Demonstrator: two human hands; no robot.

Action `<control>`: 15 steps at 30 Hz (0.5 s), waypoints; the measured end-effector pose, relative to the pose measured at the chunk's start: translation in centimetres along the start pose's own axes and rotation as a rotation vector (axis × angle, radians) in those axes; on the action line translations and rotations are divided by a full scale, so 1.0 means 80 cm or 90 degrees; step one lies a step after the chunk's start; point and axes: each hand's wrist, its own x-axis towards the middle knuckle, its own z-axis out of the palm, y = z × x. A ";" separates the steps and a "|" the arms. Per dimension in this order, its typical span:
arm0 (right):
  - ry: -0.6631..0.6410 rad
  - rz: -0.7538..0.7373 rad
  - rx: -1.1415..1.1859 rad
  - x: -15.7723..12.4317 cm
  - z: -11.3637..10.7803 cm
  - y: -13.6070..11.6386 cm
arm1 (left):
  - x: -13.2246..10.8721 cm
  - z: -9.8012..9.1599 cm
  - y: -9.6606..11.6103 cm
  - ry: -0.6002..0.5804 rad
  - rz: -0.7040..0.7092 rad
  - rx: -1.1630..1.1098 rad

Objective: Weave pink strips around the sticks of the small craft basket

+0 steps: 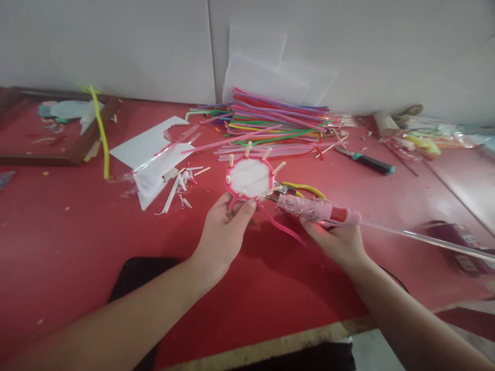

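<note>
A round white disc (252, 178) has a pink fuzzy strip around its rim and several short wooden sticks standing out from it. My left hand (227, 226) grips its lower edge between thumb and fingers. From the rim a loose end of the pink strip (284, 226) trails down to the right. My right hand (340, 239) is wrapped round a pink glue gun (309, 207), whose tip points at the disc's lower right edge. A clear glue stick (421, 238) extends from the gun's back end. Whether the tip touches the disc cannot be made out.
Coloured pipe cleaners (274, 118) lie in a pile at the back. Yellow-handled pliers (305, 187) rest behind the gun, with a black cutter (373, 164) farther right. White paper (154, 144) and scraps lie left. A wooden frame (73, 153) and a dark flat object (135, 278) are also there.
</note>
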 end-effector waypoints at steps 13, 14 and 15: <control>0.030 -0.068 -0.043 0.001 -0.001 -0.002 | 0.000 0.002 0.001 -0.005 -0.007 -0.017; 0.026 -0.085 -0.044 0.001 -0.001 -0.003 | 0.000 0.003 0.002 -0.007 -0.009 -0.028; 0.017 -0.110 -0.041 0.001 -0.001 -0.003 | 0.000 0.004 0.002 -0.008 -0.014 -0.039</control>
